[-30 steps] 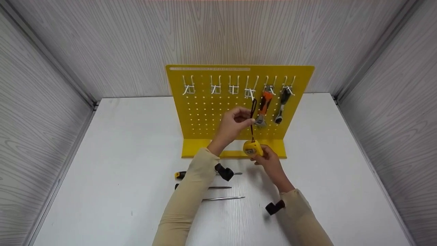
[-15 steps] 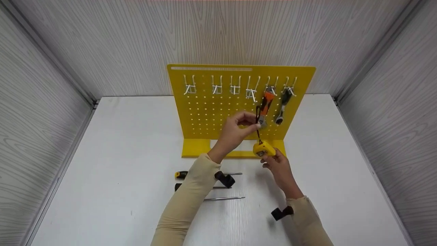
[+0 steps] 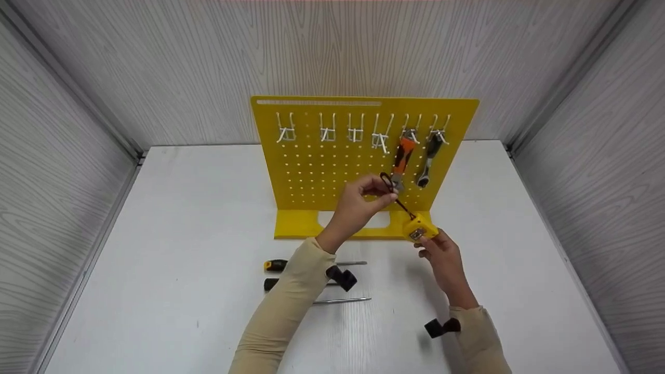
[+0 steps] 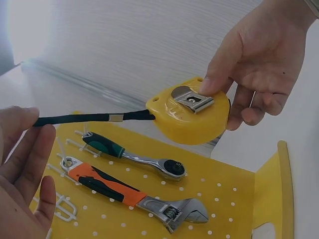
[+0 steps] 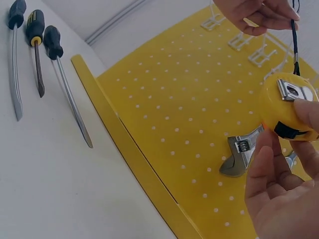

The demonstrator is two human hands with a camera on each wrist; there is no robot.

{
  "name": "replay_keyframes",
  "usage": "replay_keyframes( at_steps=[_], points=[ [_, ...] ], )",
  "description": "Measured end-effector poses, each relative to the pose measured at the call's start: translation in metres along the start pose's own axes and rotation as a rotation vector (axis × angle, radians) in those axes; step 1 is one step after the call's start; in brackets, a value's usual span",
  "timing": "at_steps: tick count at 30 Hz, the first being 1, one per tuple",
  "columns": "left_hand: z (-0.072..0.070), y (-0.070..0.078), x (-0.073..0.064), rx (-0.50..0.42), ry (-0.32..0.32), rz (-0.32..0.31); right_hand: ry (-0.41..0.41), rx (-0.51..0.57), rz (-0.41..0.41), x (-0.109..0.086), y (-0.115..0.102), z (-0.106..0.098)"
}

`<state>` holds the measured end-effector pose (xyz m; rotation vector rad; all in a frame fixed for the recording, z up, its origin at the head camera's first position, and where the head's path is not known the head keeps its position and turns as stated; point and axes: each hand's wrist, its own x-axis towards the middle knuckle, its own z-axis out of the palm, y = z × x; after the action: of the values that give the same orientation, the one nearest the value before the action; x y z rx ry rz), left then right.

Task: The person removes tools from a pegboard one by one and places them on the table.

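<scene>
A yellow tape measure (image 3: 419,227) with a metal belt clip is held in front of the pegboard by my right hand (image 3: 441,259), thumb on the clip side and fingers beneath. My left hand (image 3: 358,205) pinches the dark wrist strap (image 4: 75,119) between thumb and fingertips, so it runs taut to the case in the left wrist view. The strap's loop sticks up past the left fingers. Behind the hands, an orange-handled adjustable wrench (image 3: 403,156) and a ratchet wrench (image 3: 430,158) hang on hooks of the yellow pegboard (image 3: 322,182).
Several white hooks (image 3: 355,134) line the pegboard's upper part, those left of the adjustable wrench bare. Three screwdrivers (image 5: 35,42) lie on the white table (image 3: 182,249) before the board, partly under the left forearm in the head view. Walls stand behind and at both sides.
My right hand has moved right and slightly toward me with the tape measure. The left hand has shifted a little right and down, and the strap has gone from upright to slanted.
</scene>
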<state>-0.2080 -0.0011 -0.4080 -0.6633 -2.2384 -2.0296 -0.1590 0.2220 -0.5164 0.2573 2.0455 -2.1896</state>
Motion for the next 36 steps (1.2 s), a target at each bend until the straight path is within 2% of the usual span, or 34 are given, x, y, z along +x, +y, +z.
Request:
replay_keyframes(
  at_steps=[6,13,23,30,36],
  points=[
    [0.004,-0.010,-0.004,0.020,0.005,-0.007,0.030,-0.083,-0.031,-0.003,0.003,-0.011],
    [0.005,-0.027,-0.009,0.015,-0.007,-0.083,0.070,-0.107,0.019,-0.004,0.007,-0.020],
    [0.009,-0.058,-0.023,-0.039,-0.026,-0.222,0.105,-0.039,0.097,-0.004,0.010,-0.034],
    [0.015,-0.072,-0.028,-0.124,-0.018,-0.299,0.129,-0.082,0.111,-0.001,0.015,-0.041],
    [0.015,-0.083,-0.033,-0.118,-0.006,-0.339,0.140,-0.042,0.098,-0.001,0.020,-0.045]
  ],
)
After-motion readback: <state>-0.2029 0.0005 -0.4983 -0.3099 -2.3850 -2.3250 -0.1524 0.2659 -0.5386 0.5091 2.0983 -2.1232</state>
